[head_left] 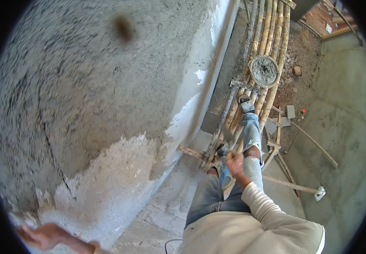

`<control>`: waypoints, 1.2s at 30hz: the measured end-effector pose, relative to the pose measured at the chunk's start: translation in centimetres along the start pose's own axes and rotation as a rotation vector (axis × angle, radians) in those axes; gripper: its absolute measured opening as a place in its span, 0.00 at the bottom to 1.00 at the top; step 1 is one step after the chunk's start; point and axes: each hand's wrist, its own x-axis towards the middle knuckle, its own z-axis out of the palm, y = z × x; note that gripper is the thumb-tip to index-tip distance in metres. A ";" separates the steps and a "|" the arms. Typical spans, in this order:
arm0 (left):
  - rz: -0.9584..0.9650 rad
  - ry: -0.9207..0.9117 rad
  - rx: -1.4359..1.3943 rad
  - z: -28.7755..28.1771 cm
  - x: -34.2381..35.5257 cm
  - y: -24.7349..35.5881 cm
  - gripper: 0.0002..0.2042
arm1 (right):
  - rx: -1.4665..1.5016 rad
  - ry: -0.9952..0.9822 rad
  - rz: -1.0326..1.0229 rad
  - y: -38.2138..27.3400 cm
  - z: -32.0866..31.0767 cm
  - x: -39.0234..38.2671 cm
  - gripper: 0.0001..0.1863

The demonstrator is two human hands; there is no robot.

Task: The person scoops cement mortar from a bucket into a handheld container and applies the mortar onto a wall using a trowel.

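Note:
My right hand (pixel 235 164) is closed in front of my knees, its fingers wrapped round what looks like the handle of a trowel. The trowel's flat grey blade (pixel 227 133) shows just beyond the hand, over the poles. At the lower left, my left hand (pixel 43 236) is raised close to the wall, fingers stretched and slightly blurred, with nothing seen in it. Rough, wet-looking grey mortar (pixel 94 84) covers much of the wall; a paler patch (pixel 111 173) shows below it. Farther ahead stands a round bucket (pixel 268 86) holding grey mortar (pixel 263 70).
I stand on a scaffold of bamboo poles (pixel 271 31) running along the wall. To its right lies a dirt floor with a block (pixel 290 111) and a loose wooden strip (pixel 316 144). A long pole (pixel 290 184) with a whitish end juts out on the right.

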 end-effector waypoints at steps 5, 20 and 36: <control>-0.339 -1.159 -0.641 7.7 -15.4 16.0 0.25 | -0.113 0.418 0.083 7.2 -18.1 5.5 0.12; 0.968 -1.376 -0.790 9.4 -10.7 42.8 0.38 | -0.338 0.145 0.427 11.0 -23.0 -8.3 0.16; 1.161 -1.476 -1.053 9.7 -6.7 46.8 0.30 | -0.255 0.227 0.538 8.5 -23.7 -8.7 0.15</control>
